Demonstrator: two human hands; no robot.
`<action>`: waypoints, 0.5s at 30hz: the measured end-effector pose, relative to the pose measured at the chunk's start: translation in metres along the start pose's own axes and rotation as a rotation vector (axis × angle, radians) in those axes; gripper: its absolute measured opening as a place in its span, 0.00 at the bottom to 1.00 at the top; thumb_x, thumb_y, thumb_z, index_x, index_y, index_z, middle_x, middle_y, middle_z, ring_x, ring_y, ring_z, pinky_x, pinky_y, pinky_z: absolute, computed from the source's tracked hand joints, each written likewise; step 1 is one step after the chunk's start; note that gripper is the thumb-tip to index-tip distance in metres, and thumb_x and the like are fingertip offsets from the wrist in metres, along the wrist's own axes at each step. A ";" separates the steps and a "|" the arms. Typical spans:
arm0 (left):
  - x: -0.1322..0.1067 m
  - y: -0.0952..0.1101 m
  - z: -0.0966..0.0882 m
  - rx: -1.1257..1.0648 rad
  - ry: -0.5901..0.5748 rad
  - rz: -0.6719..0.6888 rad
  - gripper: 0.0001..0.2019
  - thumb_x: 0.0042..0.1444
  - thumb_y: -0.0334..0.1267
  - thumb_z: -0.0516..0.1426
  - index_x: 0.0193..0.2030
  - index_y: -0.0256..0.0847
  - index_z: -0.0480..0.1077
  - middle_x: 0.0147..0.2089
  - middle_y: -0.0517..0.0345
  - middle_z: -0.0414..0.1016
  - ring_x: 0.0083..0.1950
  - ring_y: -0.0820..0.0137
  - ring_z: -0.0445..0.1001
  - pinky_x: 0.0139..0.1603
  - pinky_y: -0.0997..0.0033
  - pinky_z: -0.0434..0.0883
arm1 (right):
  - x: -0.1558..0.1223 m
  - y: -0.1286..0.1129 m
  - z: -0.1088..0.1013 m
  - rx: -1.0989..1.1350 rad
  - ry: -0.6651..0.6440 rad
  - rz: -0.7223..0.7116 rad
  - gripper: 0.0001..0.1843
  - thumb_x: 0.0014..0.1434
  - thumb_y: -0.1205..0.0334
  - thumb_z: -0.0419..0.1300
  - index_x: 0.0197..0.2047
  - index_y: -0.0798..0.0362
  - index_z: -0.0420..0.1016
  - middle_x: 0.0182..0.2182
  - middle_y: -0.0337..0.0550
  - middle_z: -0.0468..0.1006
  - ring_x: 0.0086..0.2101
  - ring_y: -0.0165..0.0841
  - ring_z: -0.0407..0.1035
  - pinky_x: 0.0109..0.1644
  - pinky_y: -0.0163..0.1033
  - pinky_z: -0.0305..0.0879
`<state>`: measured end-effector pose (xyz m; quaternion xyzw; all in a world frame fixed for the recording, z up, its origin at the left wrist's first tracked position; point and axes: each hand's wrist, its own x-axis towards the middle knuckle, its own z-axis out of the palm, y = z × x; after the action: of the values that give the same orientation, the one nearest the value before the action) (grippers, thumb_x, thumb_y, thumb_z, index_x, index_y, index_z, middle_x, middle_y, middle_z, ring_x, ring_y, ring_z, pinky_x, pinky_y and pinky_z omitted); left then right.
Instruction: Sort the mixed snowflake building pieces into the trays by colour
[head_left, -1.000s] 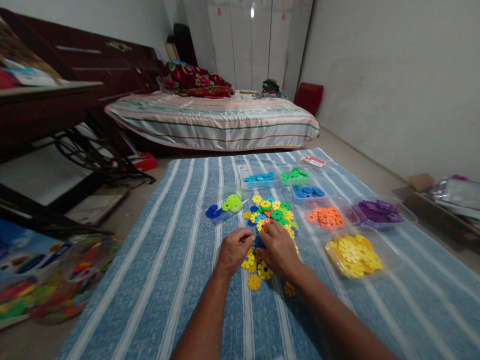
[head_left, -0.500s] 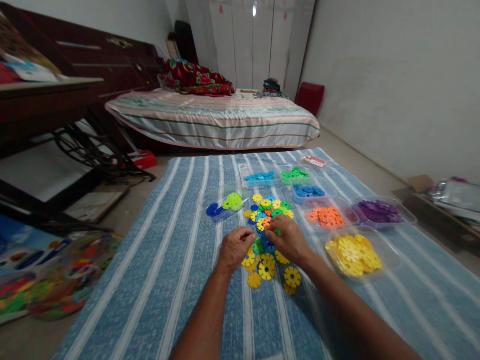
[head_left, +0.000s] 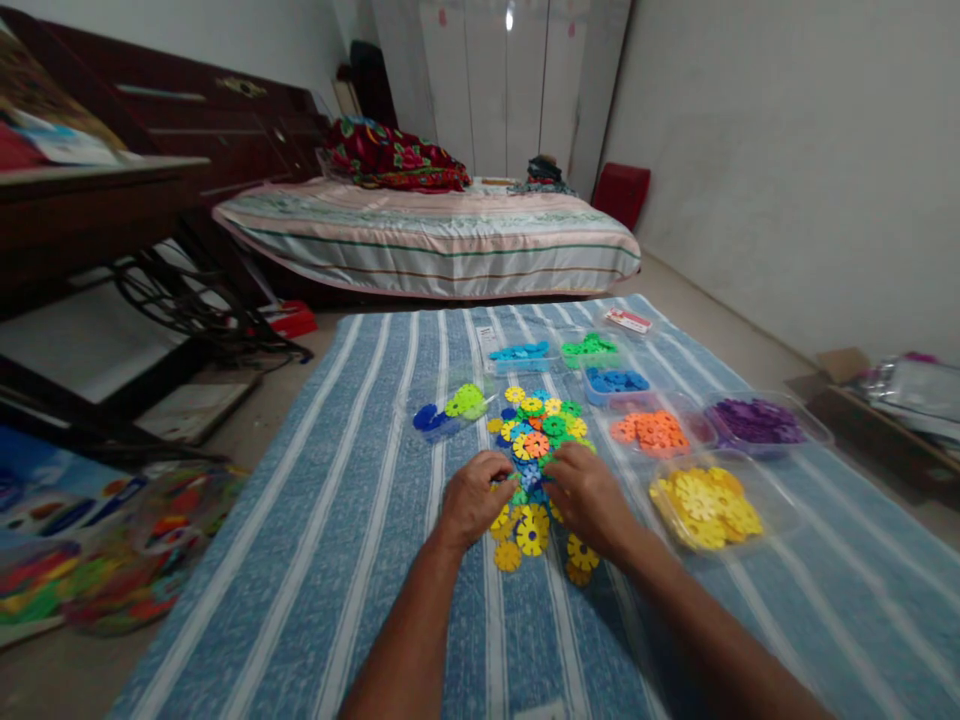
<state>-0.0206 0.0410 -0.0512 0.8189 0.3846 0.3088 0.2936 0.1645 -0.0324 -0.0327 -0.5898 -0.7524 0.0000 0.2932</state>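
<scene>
A mixed pile of toothed plastic discs point(head_left: 535, 445) lies at the centre of the frame between the left hand point(head_left: 478, 497) and the right hand point(head_left: 590, 493), presumably to suit both. Each hand is partly closed, fingers curled; whether either grips a disc cannot be told. Clear tubs point(head_left: 780, 505) at centre right hold sorted discs, which keeps colours apart. Striped cloth point(head_left: 300, 560) covers the surface; a bed point(head_left: 450, 240) and pale wardrobe point(head_left: 487, 90) occupy the upper frame.
</scene>
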 end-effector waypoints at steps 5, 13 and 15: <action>-0.002 0.000 -0.001 0.027 -0.027 0.032 0.07 0.47 0.30 0.59 0.35 0.42 0.74 0.45 0.53 0.75 0.47 0.66 0.74 0.50 0.66 0.71 | 0.002 -0.015 0.022 -0.032 -0.113 0.030 0.09 0.59 0.64 0.58 0.41 0.53 0.77 0.49 0.54 0.72 0.56 0.46 0.57 0.57 0.50 0.60; 0.000 0.000 -0.002 -0.103 0.041 -0.036 0.09 0.48 0.27 0.53 0.34 0.41 0.72 0.42 0.54 0.74 0.41 0.70 0.75 0.43 0.70 0.74 | 0.020 -0.026 0.030 -0.128 -0.268 0.045 0.14 0.58 0.60 0.59 0.47 0.51 0.76 0.54 0.54 0.67 0.60 0.49 0.52 0.57 0.53 0.57; 0.000 -0.001 -0.001 -0.111 0.048 -0.046 0.09 0.49 0.28 0.53 0.33 0.40 0.72 0.41 0.55 0.74 0.41 0.70 0.75 0.41 0.71 0.74 | 0.022 -0.029 0.028 -0.140 -0.272 0.045 0.13 0.60 0.60 0.57 0.46 0.52 0.76 0.53 0.55 0.68 0.60 0.49 0.53 0.57 0.53 0.57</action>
<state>-0.0218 0.0420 -0.0507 0.7845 0.3926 0.3425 0.3363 0.1236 -0.0114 -0.0365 -0.6199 -0.7701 0.0340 0.1466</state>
